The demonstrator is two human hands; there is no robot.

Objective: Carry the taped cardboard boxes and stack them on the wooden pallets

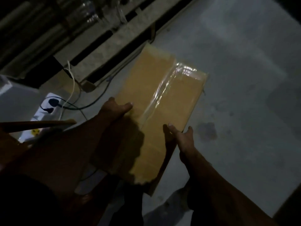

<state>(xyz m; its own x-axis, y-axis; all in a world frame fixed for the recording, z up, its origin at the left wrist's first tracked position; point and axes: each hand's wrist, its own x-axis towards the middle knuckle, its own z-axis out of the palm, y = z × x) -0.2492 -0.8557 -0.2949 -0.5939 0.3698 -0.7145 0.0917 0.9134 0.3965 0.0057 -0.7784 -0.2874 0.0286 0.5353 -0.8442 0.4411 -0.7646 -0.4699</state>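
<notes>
A long brown cardboard box (151,88) with clear tape along its top seam is held above the grey floor. My left hand (114,110) grips its left side, thumb lying on the top face. On the right edge my right hand (181,136) holds the box, thumb on top and fingers round the side. A wooden pallet (104,46) lies on the floor beyond the box's far end, at the upper left.
A white power strip (47,105) with a dark plug and loose cables (73,88) lies on the floor to the left. Dim wrapped goods (88,15) sit on the pallet. A brown board edge (37,125) juts in at left. Bare concrete floor (244,95) spreads right.
</notes>
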